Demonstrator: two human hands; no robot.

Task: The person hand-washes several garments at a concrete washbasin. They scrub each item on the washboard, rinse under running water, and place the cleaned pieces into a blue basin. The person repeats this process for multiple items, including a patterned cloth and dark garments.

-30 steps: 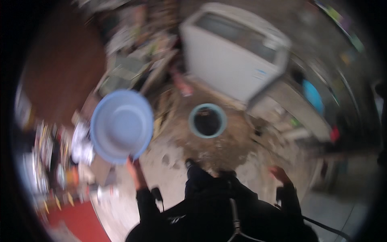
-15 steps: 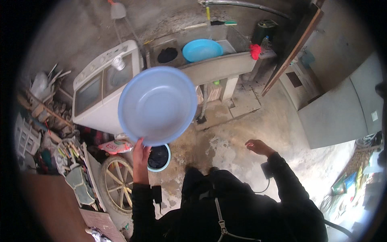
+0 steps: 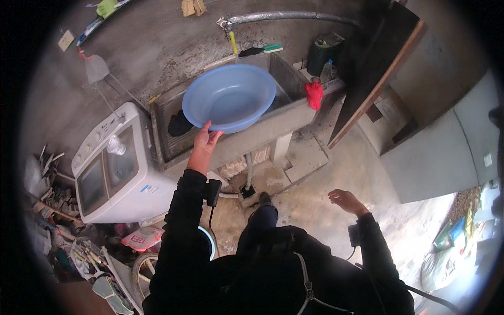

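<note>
My left hand point(image 3: 207, 140) grips the near rim of a large light-blue plastic basin point(image 3: 233, 100). The basin is tilted a little and held over the concrete sink point(image 3: 252, 128), covering much of its trough. No water or object shows inside the basin. Left of the basin, dark cloth point(image 3: 179, 124) lies on the ribbed part of the sink. My right hand point(image 3: 346, 201) hangs out to the right over the floor, fingers loosely spread and holding nothing.
A white twin-tub washing machine point(image 3: 123, 170) stands left of the sink. A yellow hose end point(image 3: 232, 42) hangs from the tap above. Red cloth point(image 3: 314, 95) drapes over the sink's right end. A dark door point(image 3: 378, 73) and grey cabinet point(image 3: 436, 157) are at the right.
My left hand has carried the basin forward from beside the washing machine to above the sink, hiding the bright-blue basin seen there earlier. My body has moved closer to the sink.
</note>
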